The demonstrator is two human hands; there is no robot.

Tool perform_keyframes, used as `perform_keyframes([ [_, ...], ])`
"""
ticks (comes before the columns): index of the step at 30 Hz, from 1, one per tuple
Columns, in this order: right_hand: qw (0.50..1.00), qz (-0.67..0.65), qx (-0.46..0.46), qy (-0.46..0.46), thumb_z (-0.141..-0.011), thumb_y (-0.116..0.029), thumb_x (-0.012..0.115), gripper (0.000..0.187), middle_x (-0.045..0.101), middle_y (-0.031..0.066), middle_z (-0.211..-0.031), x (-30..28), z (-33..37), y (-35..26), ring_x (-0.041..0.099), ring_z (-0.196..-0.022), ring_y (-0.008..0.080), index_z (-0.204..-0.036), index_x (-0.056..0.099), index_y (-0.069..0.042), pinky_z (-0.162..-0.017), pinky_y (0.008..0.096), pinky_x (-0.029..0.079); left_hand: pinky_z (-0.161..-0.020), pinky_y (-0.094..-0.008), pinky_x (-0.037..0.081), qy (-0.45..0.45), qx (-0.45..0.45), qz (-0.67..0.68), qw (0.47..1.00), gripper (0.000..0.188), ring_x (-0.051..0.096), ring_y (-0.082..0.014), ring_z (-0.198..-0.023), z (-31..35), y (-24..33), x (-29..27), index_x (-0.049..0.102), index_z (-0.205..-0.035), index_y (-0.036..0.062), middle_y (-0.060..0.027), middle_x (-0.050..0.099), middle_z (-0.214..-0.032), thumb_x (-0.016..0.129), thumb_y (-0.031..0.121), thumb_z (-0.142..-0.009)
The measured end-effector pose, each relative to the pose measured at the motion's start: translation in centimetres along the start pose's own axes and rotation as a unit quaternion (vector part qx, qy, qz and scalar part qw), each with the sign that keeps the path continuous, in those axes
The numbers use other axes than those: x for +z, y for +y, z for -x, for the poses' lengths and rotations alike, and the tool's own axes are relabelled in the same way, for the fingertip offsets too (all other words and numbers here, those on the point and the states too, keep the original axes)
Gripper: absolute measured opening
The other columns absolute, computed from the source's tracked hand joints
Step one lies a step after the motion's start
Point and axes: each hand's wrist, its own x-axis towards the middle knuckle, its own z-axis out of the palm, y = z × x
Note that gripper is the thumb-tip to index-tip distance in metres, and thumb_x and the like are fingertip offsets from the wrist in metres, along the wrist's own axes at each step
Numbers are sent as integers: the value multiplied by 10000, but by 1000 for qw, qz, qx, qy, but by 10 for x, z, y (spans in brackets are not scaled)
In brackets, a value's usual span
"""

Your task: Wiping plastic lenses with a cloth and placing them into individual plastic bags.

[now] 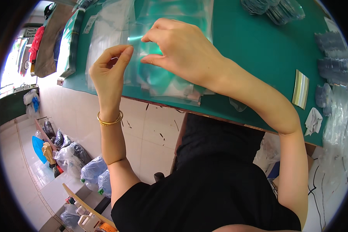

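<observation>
Flat clear plastic sleeves [174,83] lie in an overlapping stack on the green table top [255,46], beneath my hands. My left hand [111,65], with gold bangles at the wrist, pinches thumb and forefinger together at the left edge of the stack. Whatever is in that pinch is too thin and see-through to make out. Over the stack, my right hand [181,48] has its thumb and forefinger spread apart, with nothing visible between them. More clear film [106,34] is spread on the table to the left, partly behind my left hand.
Bundles of clear plastic pieces stand at the far right [272,9] and along the right edge [334,60]. A cream-and-silver strip [301,89] and a crumpled white cloth [314,121] lie nearer. A banded stack of sheets [70,44] sits left. Filled bags [92,170] are on the floor.
</observation>
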Motion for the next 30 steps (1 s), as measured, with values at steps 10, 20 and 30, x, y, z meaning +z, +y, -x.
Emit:
perform_keyframes([
  [10, 977, 123, -144, 101, -710, -161, 784, 258, 616, 26, -913, 14, 14, -9, 598, -817, 208, -930, 696, -58, -684, 332, 519, -856, -297, 558, -91, -158, 348, 919, 189, 691, -192, -919, 2, -1, 0, 651, -1073, -38, -114, 702, -970, 591, 120, -988],
  [20, 988, 74, -99, 94, -777, -170, 773, 193, 634, 41, -902, 1, 7, 0, 636, -831, 233, -914, 690, -62, -682, 337, 535, -838, -295, 564, -101, -152, 366, 912, 257, 696, -195, -941, 7, 8, 4, 602, -1173, -75, -160, 708, -1020, 631, 44, -947],
  [30, 980, -147, 120, 67, -864, -120, 712, 105, 643, 51, -715, -21, -4, 13, 607, -651, 116, -840, 705, -18, -605, 285, 482, -836, -265, 569, -104, -152, 305, 935, 187, 701, -179, -894, 11, 6, 5, 596, -1078, -59, -169, 720, -1016, 663, 1, -914],
])
